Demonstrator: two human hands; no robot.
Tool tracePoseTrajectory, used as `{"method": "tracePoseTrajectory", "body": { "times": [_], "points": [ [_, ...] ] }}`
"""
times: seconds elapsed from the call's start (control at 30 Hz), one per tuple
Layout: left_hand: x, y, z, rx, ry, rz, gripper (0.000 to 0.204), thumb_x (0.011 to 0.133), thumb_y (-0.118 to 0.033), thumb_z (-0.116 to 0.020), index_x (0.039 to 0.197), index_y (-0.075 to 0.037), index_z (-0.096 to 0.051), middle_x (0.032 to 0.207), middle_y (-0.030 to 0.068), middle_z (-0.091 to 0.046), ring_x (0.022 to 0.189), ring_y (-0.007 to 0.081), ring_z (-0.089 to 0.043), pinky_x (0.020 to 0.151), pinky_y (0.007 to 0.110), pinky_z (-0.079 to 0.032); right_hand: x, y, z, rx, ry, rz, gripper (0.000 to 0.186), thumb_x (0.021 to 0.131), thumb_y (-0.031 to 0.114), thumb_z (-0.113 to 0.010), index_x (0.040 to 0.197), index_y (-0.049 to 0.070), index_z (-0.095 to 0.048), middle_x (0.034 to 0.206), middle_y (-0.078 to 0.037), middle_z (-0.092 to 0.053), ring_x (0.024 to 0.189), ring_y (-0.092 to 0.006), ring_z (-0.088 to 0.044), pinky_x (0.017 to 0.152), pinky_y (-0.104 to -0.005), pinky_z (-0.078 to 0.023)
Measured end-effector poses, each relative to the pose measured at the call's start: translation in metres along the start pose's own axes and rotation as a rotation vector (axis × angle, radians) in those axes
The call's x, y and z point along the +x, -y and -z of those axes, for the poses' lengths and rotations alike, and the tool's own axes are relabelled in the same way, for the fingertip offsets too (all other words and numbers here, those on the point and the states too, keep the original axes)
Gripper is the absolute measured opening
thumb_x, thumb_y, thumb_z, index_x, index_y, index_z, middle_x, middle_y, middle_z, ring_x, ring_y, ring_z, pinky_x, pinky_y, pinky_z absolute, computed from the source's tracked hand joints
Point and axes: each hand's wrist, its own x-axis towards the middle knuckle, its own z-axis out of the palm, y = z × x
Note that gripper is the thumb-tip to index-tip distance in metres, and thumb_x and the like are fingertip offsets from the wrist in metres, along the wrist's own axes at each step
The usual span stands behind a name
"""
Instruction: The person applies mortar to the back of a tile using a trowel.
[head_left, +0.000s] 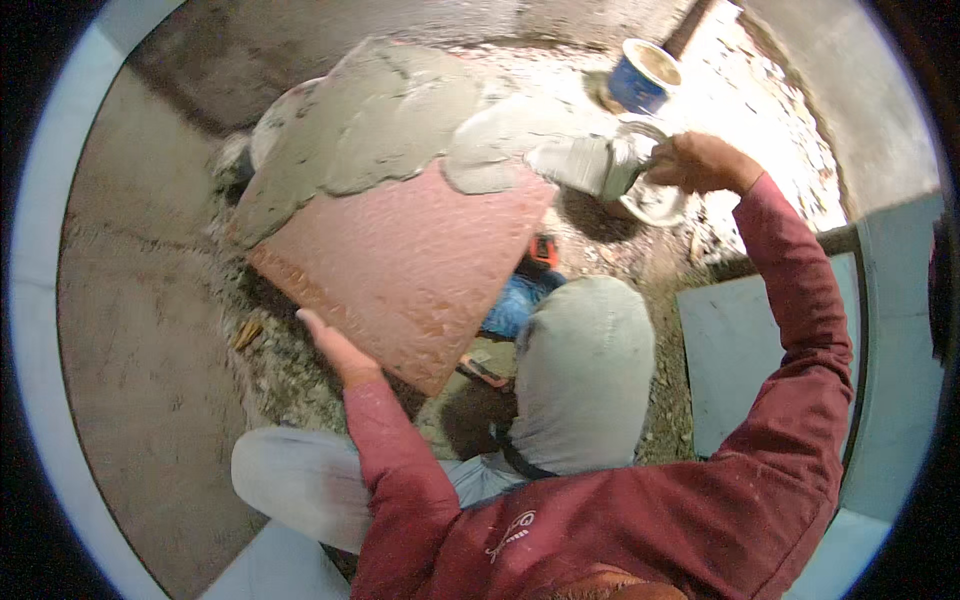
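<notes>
A large reddish tile (400, 260) lies tilted in front of me, its far part coated with grey wet mortar (380, 120). My right hand (700, 162) is closed around the handle of a mortar-smeared trowel (585, 165). The trowel blade points left, over the tile's right corner, close to the edge of the mortar. My left hand (340, 348) is at the tile's near-left edge, its visible fingers stretched out and touching or just beside that edge. Some of its fingers are hidden by the tile.
A blue bucket with a pale rim (640, 85) stands at the back right. A pale round container (655, 205) is below my right hand. An orange-and-black object (543, 250) and a small tool (484, 373) lie near my knee (585, 370). Walls rise at left and back; pale panels (770, 340) stand right.
</notes>
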Motion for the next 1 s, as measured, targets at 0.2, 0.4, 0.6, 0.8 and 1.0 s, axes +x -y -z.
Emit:
{"method": "tracePoseTrajectory", "body": {
  "times": [0.2,0.4,0.6,0.8,1.0],
  "points": [
    [-0.007,-0.006,0.005,-0.068,0.068,0.027,0.092,0.1,-0.072,-0.033,0.162,-0.006,-0.018,0.167,0.016,-0.02,0.149,0.0359,-0.027,0.121,0.048,-0.023,-0.04,-0.078,0.007,-0.435,-0.411,-0.155,0.022,0.089,0.029,-0.071,0.097,0.009,-0.069,0.082,-0.011,-0.073,0.076,-0.0277,-0.072,0.068,-0.0439,-0.055],
    [-0.009,-0.008,-0.004,-0.011,0.064,-0.034,0.091,0.099,-0.072,-0.035,0.16,-0.006,-0.023,0.166,0.0133,-0.024,0.148,0.034,-0.029,0.121,0.047,-0.025,0.056,-0.109,-0.051,-0.982,-0.486,-0.408,0.011,0.091,0.018,-0.065,0.088,0.015,-0.075,0.077,-0.002,-0.073,0.07,-0.0154,-0.07,0.061,-0.0338,-0.053],
    [-0.012,0.001,-0.013,0.031,0.032,0.03,0.089,0.101,-0.071,-0.034,0.159,-0.005,-0.025,0.165,0.0128,-0.027,0.147,0.0339,-0.031,0.12,0.046,-0.025,0.108,-0.161,-0.133,-1.474,-0.772,-0.076,0.03,0.094,0.02,-0.058,0.119,0.004,-0.064,0.098,-0.005,-0.066,0.085,-0.0177,-0.062,0.077,-0.0367,-0.047],
    [-0.005,-0.007,0.007,-0.015,0.015,0.002,0.085,0.102,-0.068,-0.035,0.159,-0.005,-0.028,0.163,0.0132,-0.032,0.144,0.0348,-0.036,0.119,0.047,-0.029,0.03,-0.142,-0.138,-1.162,-0.604,0.034,0.029,0.095,0.019,-0.058,0.122,0.011,-0.061,0.107,-0.006,-0.063,0.09,-0.0168,-0.061,0.082,-0.0371,-0.047],
    [-0.011,-0.006,-0.007,-0.082,0.036,0.023,0.083,0.102,-0.067,-0.035,0.158,-0.006,-0.029,0.162,0.0131,-0.032,0.144,0.0346,-0.036,0.119,0.047,-0.029,0.017,-0.126,-0.141,-0.833,-0.312,-0.045,0.018,0.101,0.019,-0.057,0.113,0.01,-0.065,0.093,-0.004,-0.067,0.07,-0.0135,-0.062,0.066,-0.0305,-0.055]
  ]
}}
